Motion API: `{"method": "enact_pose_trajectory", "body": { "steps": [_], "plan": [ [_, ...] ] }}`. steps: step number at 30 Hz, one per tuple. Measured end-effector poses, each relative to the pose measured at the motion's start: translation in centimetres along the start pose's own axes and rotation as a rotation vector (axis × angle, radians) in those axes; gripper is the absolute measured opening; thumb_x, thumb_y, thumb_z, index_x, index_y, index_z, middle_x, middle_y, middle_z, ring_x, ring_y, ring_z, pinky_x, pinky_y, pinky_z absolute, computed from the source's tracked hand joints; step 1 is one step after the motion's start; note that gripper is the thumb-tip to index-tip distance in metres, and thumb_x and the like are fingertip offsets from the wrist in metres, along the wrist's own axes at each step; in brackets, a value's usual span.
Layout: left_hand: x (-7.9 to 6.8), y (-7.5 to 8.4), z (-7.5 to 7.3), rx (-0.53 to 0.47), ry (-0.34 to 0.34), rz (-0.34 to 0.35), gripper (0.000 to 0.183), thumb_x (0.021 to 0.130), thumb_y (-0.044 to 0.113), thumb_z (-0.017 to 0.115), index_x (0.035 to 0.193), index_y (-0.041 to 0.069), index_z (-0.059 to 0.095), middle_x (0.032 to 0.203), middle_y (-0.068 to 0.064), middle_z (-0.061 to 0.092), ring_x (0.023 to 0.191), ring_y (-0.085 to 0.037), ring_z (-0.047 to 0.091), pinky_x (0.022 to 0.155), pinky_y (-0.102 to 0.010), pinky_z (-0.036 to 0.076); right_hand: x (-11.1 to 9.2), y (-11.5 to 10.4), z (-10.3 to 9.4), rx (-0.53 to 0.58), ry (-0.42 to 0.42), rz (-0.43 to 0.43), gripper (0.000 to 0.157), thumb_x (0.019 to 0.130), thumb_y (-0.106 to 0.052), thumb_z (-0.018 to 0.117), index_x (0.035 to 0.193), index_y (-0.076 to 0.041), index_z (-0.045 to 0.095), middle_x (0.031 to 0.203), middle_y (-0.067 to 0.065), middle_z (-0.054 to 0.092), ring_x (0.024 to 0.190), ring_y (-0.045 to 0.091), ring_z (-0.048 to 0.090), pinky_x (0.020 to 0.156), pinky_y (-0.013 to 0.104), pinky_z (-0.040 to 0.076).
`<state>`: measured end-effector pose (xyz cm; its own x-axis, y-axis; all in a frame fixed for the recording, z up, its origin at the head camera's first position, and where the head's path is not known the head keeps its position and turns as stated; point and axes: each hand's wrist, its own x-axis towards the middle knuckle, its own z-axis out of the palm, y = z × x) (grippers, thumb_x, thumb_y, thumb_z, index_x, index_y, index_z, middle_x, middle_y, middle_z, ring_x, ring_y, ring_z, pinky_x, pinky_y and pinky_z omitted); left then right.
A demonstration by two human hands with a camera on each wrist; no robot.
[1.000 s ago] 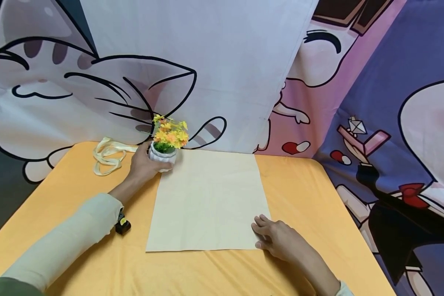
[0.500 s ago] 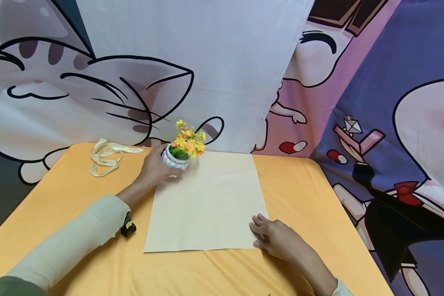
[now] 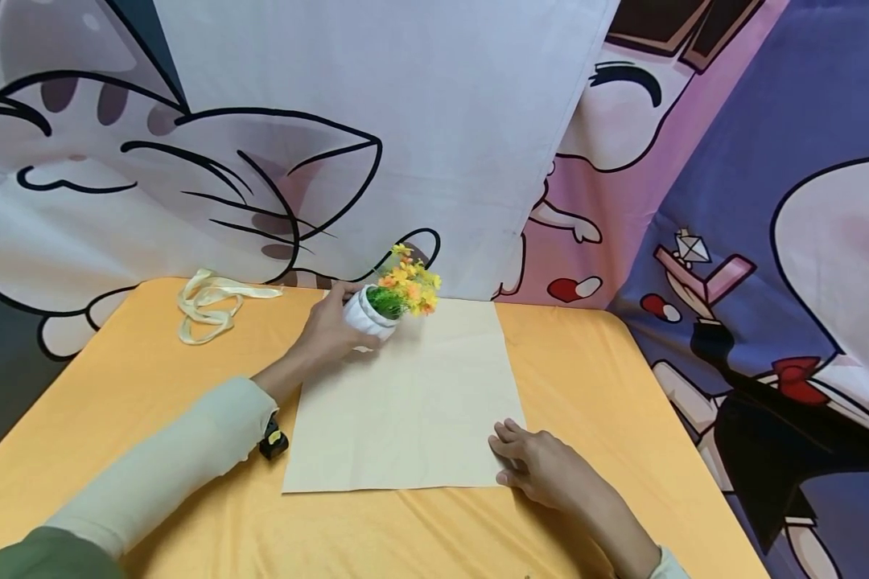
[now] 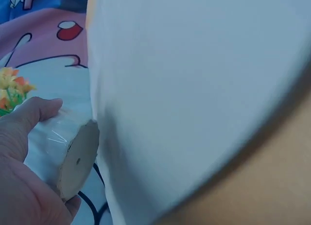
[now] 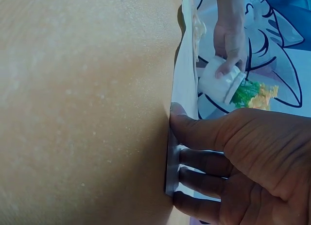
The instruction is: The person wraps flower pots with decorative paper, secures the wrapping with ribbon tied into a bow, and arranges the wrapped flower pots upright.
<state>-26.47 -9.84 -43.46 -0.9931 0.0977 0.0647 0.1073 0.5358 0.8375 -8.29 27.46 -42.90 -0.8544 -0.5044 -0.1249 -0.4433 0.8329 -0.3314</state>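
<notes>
My left hand (image 3: 327, 328) grips a white flowerpot (image 3: 366, 314) with yellow and orange flowers (image 3: 410, 283), tilted to the right. Seen from the left wrist, the pot's flat underside (image 4: 79, 162) shows and the pot appears held above the surface. Below it lies a flat cream rectangular sheet (image 3: 413, 418); whether it is cloth or paper I cannot tell. My right hand (image 3: 550, 470) rests at the sheet's near right corner, fingers slightly bent. In the right wrist view the thumb and fingertips of the right hand (image 5: 252, 157) touch the sheet's edge (image 5: 183, 89).
A loose pale yellow ribbon (image 3: 206, 310) lies at the back left of the table. An orange-yellow cloth (image 3: 594, 386) covers the tabletop. Cartoon-printed curtains (image 3: 463, 161) hang behind the table and to the right. A small black device (image 3: 273, 442) sits at my left wrist.
My left hand has carried the flowerpot to the right over the sheet, and the pot leans further right than before. My right hand and the ribbon stay in place.
</notes>
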Motion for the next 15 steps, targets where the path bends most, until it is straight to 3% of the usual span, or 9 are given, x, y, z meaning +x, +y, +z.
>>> {"method": "enact_pose_trajectory", "body": {
  "steps": [15],
  "plan": [
    [0.5,3.3,3.5,0.063,-0.100,0.124,0.101,0.074,0.011,0.098,0.163,0.006,0.051,0.153,-0.018,0.066,0.133,-0.039,0.064,0.114,-0.057,0.055,0.1,0.1,0.0,0.004,-0.012,-0.022,0.054,0.102,-0.028,0.084,0.150,-0.005,0.072,0.159,0.023,0.065,0.150,0.044,0.062,0.109,0.062,0.059]
  ]
}}
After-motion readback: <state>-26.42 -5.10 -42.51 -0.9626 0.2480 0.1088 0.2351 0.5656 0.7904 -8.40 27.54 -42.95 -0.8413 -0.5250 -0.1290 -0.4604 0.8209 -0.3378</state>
